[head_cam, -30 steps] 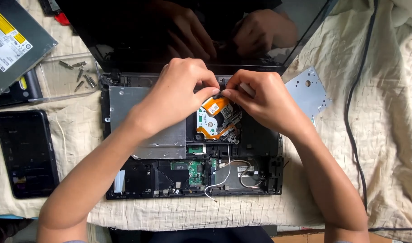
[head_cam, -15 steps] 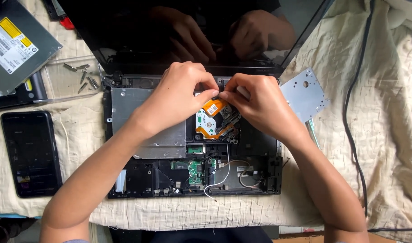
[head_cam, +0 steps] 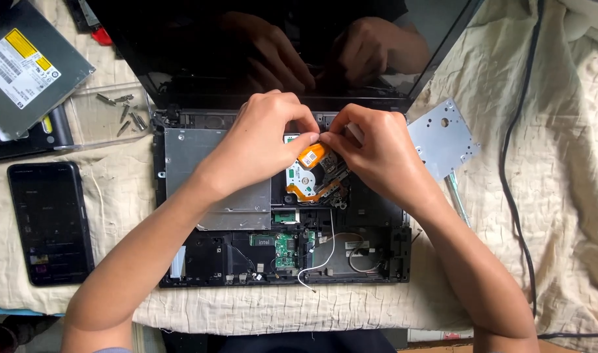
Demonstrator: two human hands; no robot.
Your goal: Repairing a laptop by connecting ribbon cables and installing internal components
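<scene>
Both hands meet over an opened laptop base (head_cam: pixel 207 157) near the cloth-covered worktop's far edge. Left hand (head_cam: pixel 263 140) and right hand (head_cam: pixel 374 150) each pinch, in a closed grip, the orange ribbon cable (head_cam: pixel 312 155).

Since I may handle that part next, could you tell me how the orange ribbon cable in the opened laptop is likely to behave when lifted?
The orange ribbon cable looks thin and flat, so probably floppy and very light. It curves around the circuit board, suggesting it bends easily but could crease or tear if tugged. Both the left hand and right hand pinch it with fingertips, hinting that it needs a delicate grip.
</scene>
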